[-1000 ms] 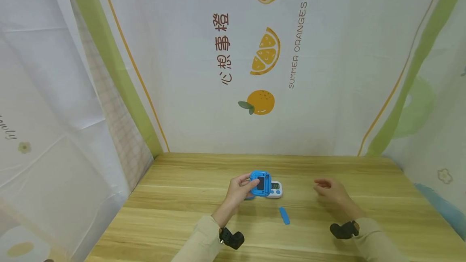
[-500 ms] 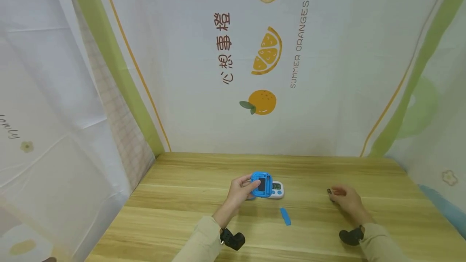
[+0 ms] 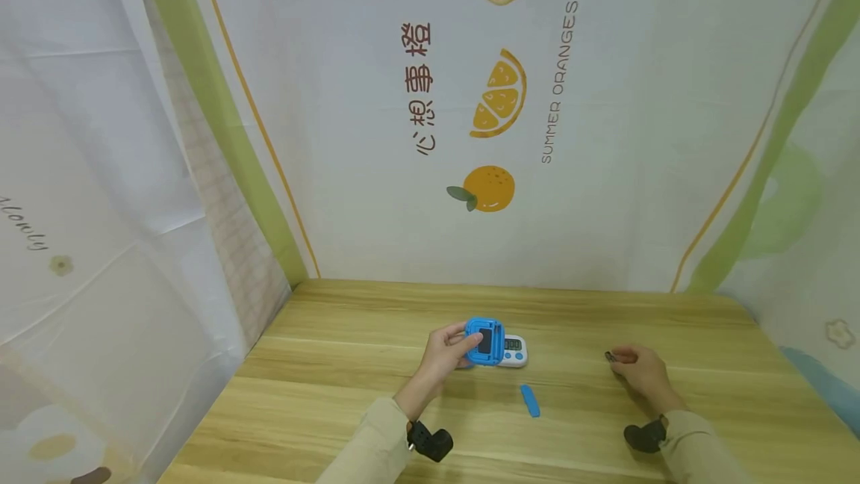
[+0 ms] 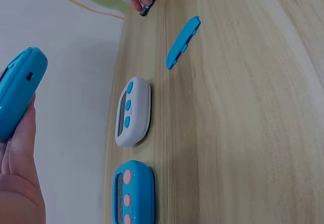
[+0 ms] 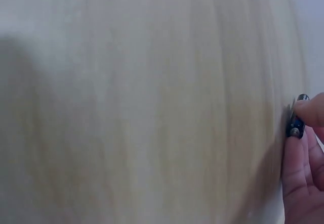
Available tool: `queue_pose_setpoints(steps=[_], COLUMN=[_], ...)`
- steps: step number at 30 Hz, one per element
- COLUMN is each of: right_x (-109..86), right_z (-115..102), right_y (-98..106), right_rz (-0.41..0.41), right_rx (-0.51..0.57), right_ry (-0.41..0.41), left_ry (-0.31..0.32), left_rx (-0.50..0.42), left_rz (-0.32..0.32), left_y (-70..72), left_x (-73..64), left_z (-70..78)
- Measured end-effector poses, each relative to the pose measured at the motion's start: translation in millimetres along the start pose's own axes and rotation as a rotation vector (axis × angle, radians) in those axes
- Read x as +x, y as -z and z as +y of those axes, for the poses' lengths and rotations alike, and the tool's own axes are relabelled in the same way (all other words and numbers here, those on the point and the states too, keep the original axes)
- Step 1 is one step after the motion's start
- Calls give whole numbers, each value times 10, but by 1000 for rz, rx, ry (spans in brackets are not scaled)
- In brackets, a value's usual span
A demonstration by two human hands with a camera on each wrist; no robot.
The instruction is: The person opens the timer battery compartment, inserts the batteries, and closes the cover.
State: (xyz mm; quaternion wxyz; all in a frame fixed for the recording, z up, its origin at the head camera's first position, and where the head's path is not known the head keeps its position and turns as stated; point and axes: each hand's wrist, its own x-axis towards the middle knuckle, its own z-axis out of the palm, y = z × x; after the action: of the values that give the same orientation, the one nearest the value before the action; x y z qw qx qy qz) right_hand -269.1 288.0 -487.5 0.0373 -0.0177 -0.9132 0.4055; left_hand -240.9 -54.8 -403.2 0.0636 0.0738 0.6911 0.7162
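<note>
My left hand holds a blue digital timer up off the table, back side towards me. A dark square patch and an open slot along one edge show on that back; my thumb lies over part of it. My right hand, low over the table at the right, pinches a small dark battery between thumb and fingers, which partly hide it. Between the hands lies a blue strip-shaped battery cover, with small tabs along one edge in the left wrist view.
Behind the held timer, a white timer with blue buttons lies on the wooden table. Next to it is another blue timer with pink buttons. A printed cloth hangs behind the table's far edge.
My right hand has moved right and slightly nearer, and the battery has come into sight in its fingers. The left hand keeps its hold on the blue timer. The head view has shifted slightly.
</note>
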Motion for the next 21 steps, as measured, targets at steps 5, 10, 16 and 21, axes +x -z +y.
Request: queue_pose_setpoints(steps=[5, 10, 16, 21], right_x=[26, 42, 67, 32], right_z=[-25, -185, -483, -735], right_y=[-38, -82, -151, -235], right_rz=[7, -31, -151, -241], right_rx=[39, 143, 377, 478], right_ry=[19, 77, 160, 207], left_ry=[-3, -2, -10, -7], left_rx=[0, 1, -12, -25], left_rz=[6, 8, -2, -9], left_y=[2, 5, 7, 16], left_x=[2, 2, -2, -16], left_z=[-17, -14, -18, -31])
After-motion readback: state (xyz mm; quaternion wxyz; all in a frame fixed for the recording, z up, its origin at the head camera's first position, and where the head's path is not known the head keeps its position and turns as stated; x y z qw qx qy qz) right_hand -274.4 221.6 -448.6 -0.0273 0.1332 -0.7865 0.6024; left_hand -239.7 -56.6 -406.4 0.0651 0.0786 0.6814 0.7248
